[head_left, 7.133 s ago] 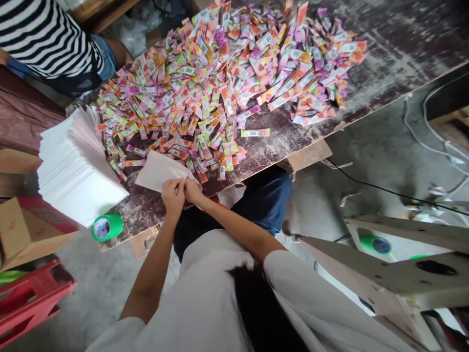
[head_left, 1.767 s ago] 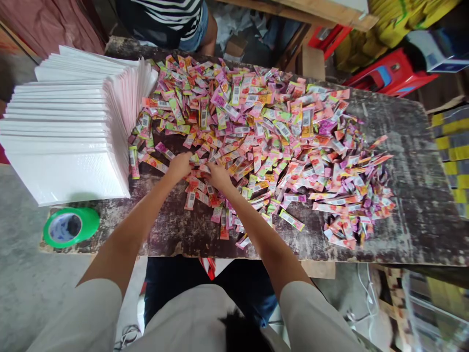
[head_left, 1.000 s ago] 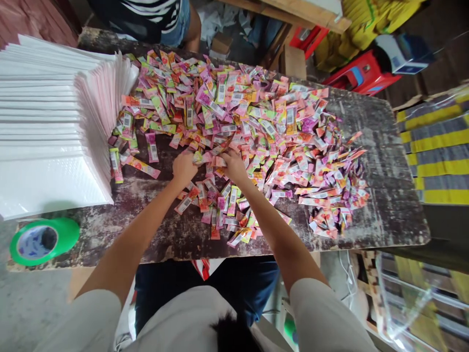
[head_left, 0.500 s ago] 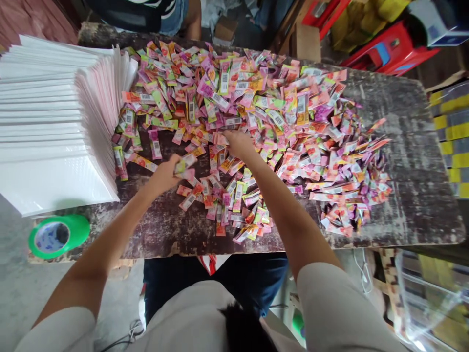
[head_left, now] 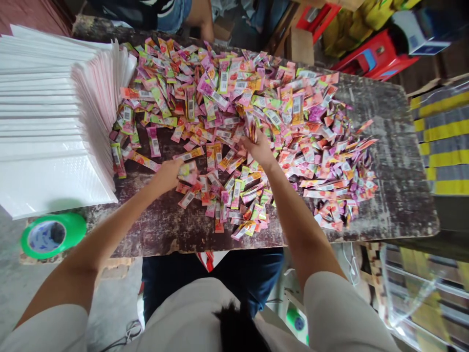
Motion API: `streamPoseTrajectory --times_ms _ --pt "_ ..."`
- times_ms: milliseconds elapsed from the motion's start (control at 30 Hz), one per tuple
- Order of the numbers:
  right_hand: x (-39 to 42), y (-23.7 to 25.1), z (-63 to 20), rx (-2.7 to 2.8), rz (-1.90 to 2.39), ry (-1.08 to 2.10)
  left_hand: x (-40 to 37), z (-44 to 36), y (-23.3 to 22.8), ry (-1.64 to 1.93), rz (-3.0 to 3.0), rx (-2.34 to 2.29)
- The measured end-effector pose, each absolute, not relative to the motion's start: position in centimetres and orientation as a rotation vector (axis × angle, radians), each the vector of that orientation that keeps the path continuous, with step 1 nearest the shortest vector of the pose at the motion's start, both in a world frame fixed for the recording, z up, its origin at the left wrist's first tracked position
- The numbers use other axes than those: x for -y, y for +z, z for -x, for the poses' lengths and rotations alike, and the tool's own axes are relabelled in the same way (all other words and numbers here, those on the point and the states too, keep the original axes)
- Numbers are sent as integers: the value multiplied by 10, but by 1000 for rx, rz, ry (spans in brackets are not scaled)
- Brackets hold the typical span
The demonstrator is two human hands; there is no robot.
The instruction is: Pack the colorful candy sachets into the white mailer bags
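Observation:
A big heap of small colourful sachets [head_left: 256, 98], pink, green, orange and purple, covers a worn dark wooden table [head_left: 395, 161]. My left hand [head_left: 169, 175] is closed on a few sachets near the heap's front left. Further in, my right hand [head_left: 260, 146] pinches a sachet and lifts it slightly out of the pile. A tall stack of white padded envelopes [head_left: 54, 122] lies at the table's left end.
A green tape roll [head_left: 51, 235] sits on the table's near left corner. Another person in a striped top [head_left: 164, 10] is at the far side. Red plastic stools [head_left: 370, 58] and yellow-grey striped bundles [head_left: 443, 142] stand to the right.
Seven seconds ago both hands worked on a white envelope at the table edge. Since then they moved into the sachet pile; the left gathered sachets, the right reached further in and picked one.

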State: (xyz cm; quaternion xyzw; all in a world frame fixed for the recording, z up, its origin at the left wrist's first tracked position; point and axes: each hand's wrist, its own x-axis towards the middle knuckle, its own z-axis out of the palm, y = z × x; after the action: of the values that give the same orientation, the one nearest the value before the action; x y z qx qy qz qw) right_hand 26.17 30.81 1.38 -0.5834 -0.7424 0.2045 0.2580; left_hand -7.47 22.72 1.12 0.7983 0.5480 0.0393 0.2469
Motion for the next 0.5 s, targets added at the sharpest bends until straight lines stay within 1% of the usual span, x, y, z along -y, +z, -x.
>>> streamPoseTrajectory --times_ms 100,133,267,333,400,500 --pt "-300 16 -264 2280 1608 636 -244 71 10 347 -1942 -1712" --pt "-297 15 -257 2408 1638 632 -251 65 9 365 -1922 -1754" --pt "-292 7 -223 2751 1730 568 -273 41 3 141 -1970 -1873" --pt "-290 6 -218 2696 1709 580 -273 40 1 157 -1997 -1883" --pt "-289 9 -227 2472 1646 646 -267 51 2 332 -1952 -1869" --pt "-288 15 -257 1988 1561 789 -244 80 4 624 -1647 -1751"
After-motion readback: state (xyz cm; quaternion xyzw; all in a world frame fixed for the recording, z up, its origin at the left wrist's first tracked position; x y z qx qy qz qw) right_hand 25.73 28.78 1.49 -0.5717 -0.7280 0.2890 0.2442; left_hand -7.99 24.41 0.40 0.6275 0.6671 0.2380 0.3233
